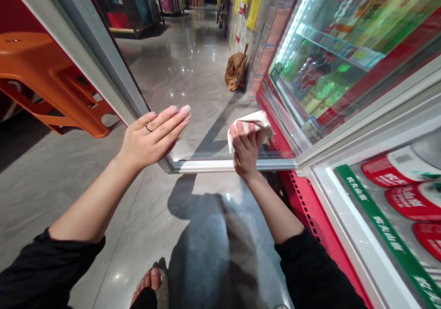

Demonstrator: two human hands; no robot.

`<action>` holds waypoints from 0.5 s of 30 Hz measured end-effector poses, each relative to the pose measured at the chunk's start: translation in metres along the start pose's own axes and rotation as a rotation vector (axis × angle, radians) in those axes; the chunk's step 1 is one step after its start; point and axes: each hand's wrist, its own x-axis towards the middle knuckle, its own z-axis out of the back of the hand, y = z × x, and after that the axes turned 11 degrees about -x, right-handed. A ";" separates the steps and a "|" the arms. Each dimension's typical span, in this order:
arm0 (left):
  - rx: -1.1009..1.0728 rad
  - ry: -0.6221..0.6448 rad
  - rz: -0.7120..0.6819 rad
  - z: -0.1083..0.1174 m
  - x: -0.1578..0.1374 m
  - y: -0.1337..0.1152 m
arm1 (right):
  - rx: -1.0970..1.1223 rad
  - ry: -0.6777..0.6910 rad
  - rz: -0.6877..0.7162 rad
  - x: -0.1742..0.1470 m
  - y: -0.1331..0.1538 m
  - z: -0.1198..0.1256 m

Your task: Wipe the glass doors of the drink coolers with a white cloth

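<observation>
A swung-out glass cooler door [210,165] with a pale metal frame stands in front of me. My left hand [155,134], a ring on one finger, lies at the frame's left lower corner with its fingers stretched out and nothing in it. Low on the pane, my right hand [245,153] presses a folded white cloth [257,120] with its fingers curled over it. The cloth is near the lower right corner of the glass, just above the bottom rail. Whether the left palm touches the frame is hard to see.
Red-labelled bottles [406,201] line the cooler shelf at right, behind a green strip [375,221]. An orange plastic stool [65,84] stands at left. Through the glass appear a brown bag [236,70] on the floor and another lit drinks cooler [330,65]. My foot [151,281] is below.
</observation>
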 end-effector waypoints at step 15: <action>-0.110 0.161 0.210 -0.018 0.007 0.003 | 0.202 0.382 0.369 -0.007 -0.002 0.007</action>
